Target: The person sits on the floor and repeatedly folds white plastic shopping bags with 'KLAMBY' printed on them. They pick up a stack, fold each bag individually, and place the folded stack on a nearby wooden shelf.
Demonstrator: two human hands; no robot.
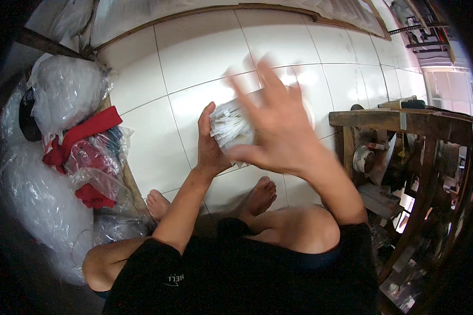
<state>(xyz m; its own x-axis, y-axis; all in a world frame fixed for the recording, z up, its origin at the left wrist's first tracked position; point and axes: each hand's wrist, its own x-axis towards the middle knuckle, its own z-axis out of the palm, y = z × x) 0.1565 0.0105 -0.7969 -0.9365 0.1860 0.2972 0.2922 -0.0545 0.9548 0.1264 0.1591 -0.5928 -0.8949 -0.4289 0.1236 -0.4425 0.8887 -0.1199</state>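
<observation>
The left hand (211, 155) is gripping a white bundle (230, 125), seemingly to steady it, while the right hand (279, 128) is hovering, fingers spread.

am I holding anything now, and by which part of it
Your left hand holds a white bundle by its left side; the blurred right hand is spread, contact unclear.

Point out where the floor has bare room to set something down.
Bare white floor lies beyond the left hand and right hand, up to the wooden edging, and between the left hand and red cloth. Crowded: the left side, with clear plastic bags; the right, with a cluttered wooden frame; the middle, where the left hand holds a white bundle.
</observation>
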